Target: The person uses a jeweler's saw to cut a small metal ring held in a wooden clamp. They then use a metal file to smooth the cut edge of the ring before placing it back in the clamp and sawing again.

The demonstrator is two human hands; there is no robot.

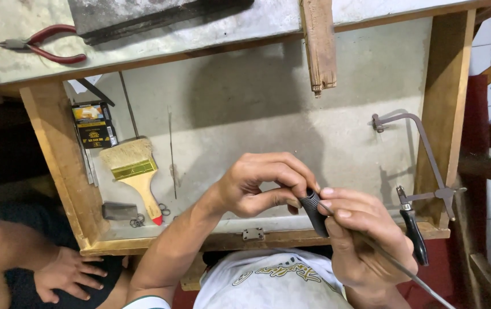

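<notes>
While our left hand (260, 186) pinches the dark ribbed handle (312, 210) over the drawer (257, 103), our right hand (365, 234) fingers grip its thin rod (394, 264); we should keep both aligned, twisting gently.

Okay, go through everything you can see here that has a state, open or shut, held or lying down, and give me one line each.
left hand: pinching the ribbed black handle
right hand: gripping the thin metal rod
drawer: pulled open
paintbrush: lying flat in drawer
jeweller's saw: leaning at drawer's right side, unheld
red pliers: lying on benchtop, shut
</notes>
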